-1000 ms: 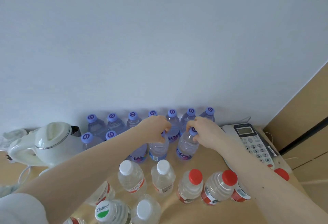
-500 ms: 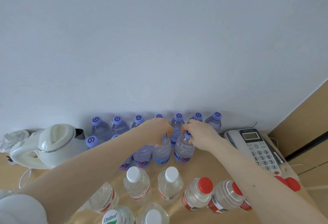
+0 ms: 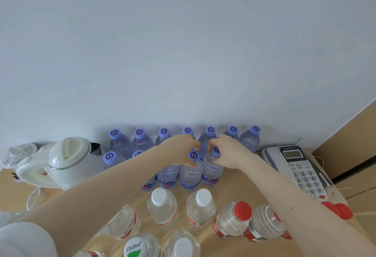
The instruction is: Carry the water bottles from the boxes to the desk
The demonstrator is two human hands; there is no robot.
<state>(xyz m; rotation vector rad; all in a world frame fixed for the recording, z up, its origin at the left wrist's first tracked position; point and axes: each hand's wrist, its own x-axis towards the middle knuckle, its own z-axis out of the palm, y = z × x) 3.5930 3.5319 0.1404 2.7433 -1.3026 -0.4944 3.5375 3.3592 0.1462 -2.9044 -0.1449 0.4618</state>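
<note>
Two clear water bottles with purple caps stand side by side on the wooden desk [image 3: 240, 183], in a second row before the wall. My left hand [image 3: 179, 151] pinches the neck of the left bottle [image 3: 190, 175], whose cap shows between my fingers. My right hand [image 3: 230, 153] grips the cap and neck of the right bottle [image 3: 212, 172]. Both bottles are upright and their bases touch the desk. Behind them, a back row of purple-capped bottles [image 3: 140, 140] lines the wall.
A white kettle [image 3: 67, 161] with its cord sits at the left. A grey desk phone [image 3: 299, 171] lies at the right by the desk edge. White-capped bottles [image 3: 161, 206] and red-capped bottles [image 3: 232, 218] crowd the near side of the desk.
Both hands have brought the two bottles closer together, so they now stand touching. The left bottle's cap, hidden under my fingers before, now shows.
</note>
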